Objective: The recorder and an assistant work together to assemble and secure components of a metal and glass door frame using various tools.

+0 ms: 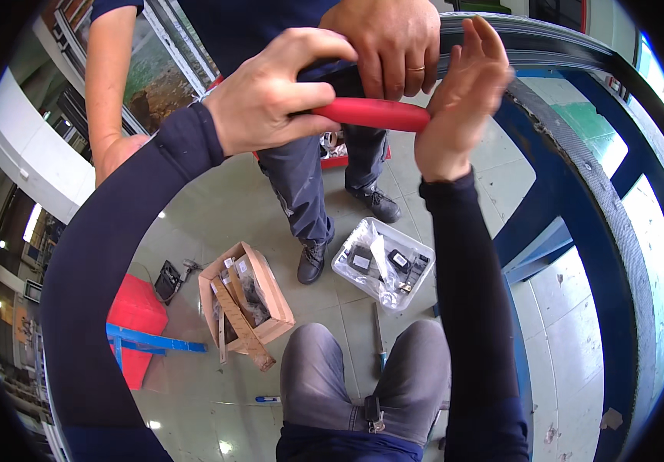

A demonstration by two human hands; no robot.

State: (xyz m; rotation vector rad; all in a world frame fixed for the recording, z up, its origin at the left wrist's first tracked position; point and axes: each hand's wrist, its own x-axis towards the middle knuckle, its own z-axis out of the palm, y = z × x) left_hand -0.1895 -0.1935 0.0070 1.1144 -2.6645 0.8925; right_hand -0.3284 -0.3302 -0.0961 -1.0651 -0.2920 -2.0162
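A blue frame [578, 200] curved past my right side. On the floor below lay a cardboard box [249, 302] and a clear tub [382, 263]. My left hand [270, 92] clenched a red handle [370, 114]; my open right palm [463, 100] pressed its far end.

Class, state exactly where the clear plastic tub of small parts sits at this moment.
In the head view, the clear plastic tub of small parts sits on the floor right of centre, beside a standing person's black shoes and right of the open cardboard box.
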